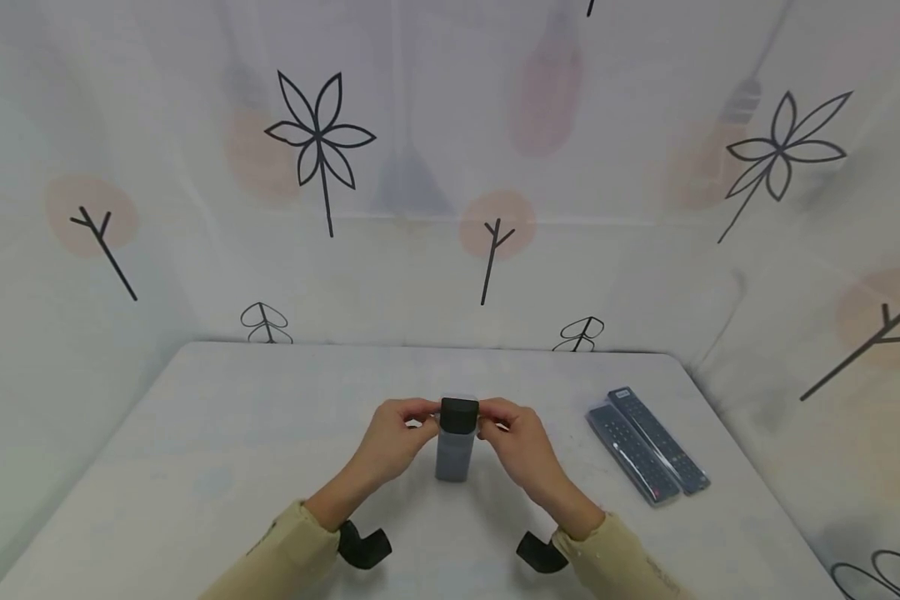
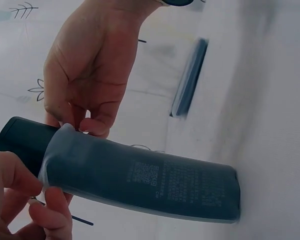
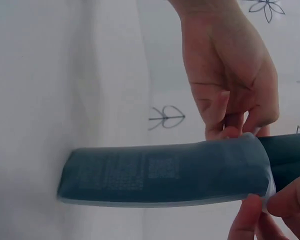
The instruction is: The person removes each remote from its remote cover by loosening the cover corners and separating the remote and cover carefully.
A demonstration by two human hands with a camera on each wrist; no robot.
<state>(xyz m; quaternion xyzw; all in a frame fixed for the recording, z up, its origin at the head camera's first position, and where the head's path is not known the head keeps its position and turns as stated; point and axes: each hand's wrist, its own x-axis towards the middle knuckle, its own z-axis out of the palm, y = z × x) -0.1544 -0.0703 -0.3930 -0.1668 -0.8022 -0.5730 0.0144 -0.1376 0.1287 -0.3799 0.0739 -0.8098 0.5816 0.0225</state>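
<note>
A dark remote control (image 1: 459, 414) stands upright at the middle of the table, its bare black end at the top. The rest of it sits inside a translucent plastic sleeve (image 1: 453, 458); printed text and a square code show through the sleeve (image 2: 140, 172) in the left wrist view. My left hand (image 1: 393, 437) pinches the sleeve's open edge from the left. From the opposite side, my right hand (image 1: 523, 442) pinches the same edge between thumb and fingers. The remote's lower end is close to the tabletop.
Two more dark remotes in clear sleeves lie side by side on the right of the white table (image 1: 270, 417): a wider one (image 1: 633, 454) and a narrower one (image 1: 660, 442). Patterned cloth (image 1: 420, 275) hangs behind and at the sides. Black wrist-worn pieces (image 1: 363, 546) hang below both cuffs.
</note>
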